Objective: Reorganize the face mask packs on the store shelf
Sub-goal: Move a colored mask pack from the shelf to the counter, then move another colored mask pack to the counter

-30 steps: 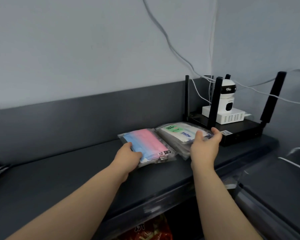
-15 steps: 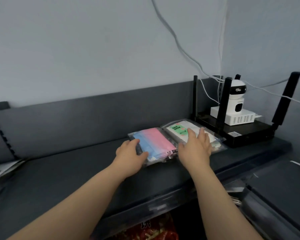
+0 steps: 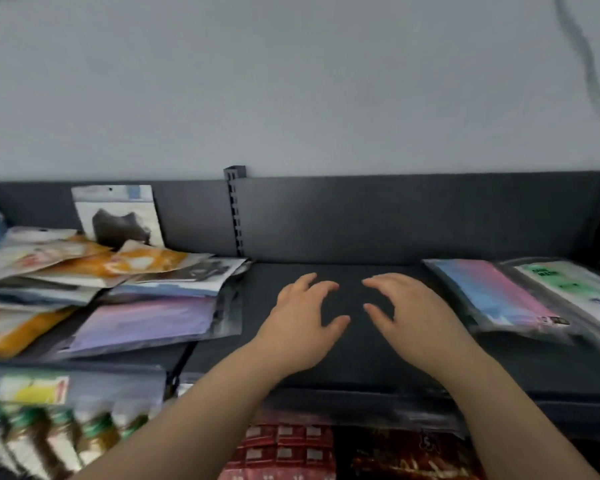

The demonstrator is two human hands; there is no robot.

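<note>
**Q:** Where are the hands?

**A:** On my feed, the left hand (image 3: 302,323) and right hand (image 3: 413,317) are side by side over a bare stretch of the dark shelf (image 3: 354,365). Both have loosely curled fingers and grasp nothing. I cannot tell whether they touch the surface.

**Q:** And the mask packs?

**A:** A pink-and-blue pack (image 3: 496,299) lies flat to the right of the right hand, with a green-labelled pack (image 3: 568,292) just beside it, their edges overlapping. At far left is a jumbled heap of packs (image 3: 84,271) with a purple pack (image 3: 146,320) nearest me. A black-mask pack (image 3: 118,216) leans upright against the back panel.
</note>
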